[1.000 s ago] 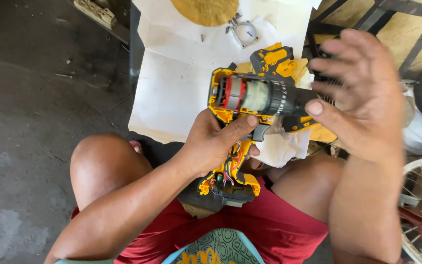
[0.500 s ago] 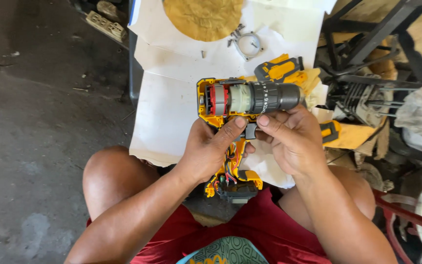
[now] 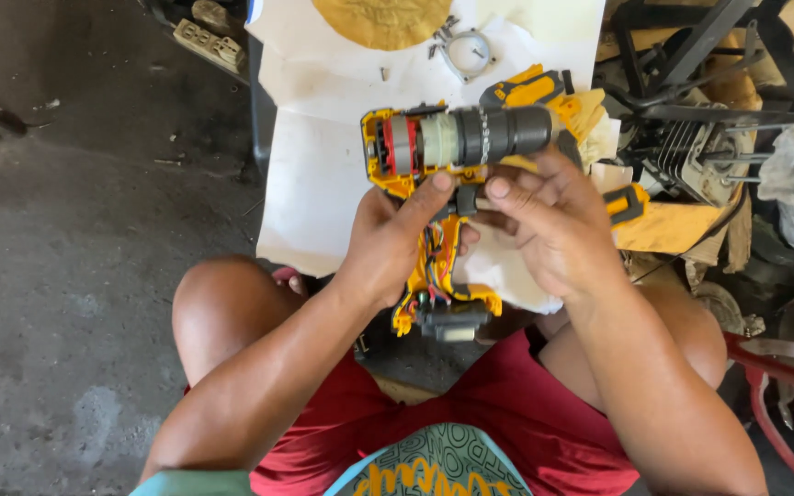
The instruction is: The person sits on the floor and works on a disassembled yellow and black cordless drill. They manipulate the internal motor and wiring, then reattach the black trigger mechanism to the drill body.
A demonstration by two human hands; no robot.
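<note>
Above the white paper sheet (image 3: pixel 323 184), the left hand (image 3: pixel 392 239) grips the opened yellow cordless drill (image 3: pixel 443 156)'s handle; the right hand (image 3: pixel 549 225) pinches beneath its grey gearbox. Best kept level, so loose parts stay seated.

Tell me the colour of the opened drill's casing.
Yellow: the opened drill's casing is bright yellow around a grey and black motor and chuck, seen best in the head view.

Two hands work here: one left hand (image 3: pixel 388 243) and one right hand (image 3: pixel 553 225). They hold one opened yellow drill (image 3: pixel 443 184). On the white sheet (image 3: pixel 314 174), near its far edge, lie one round yellow disc (image 3: pixel 383 18) and one metal ring (image 3: pixel 468 52). Perhaps two yellow shell pieces (image 3: pixel 530 89) lie beyond the drill; overlap makes that uncertain.
</note>
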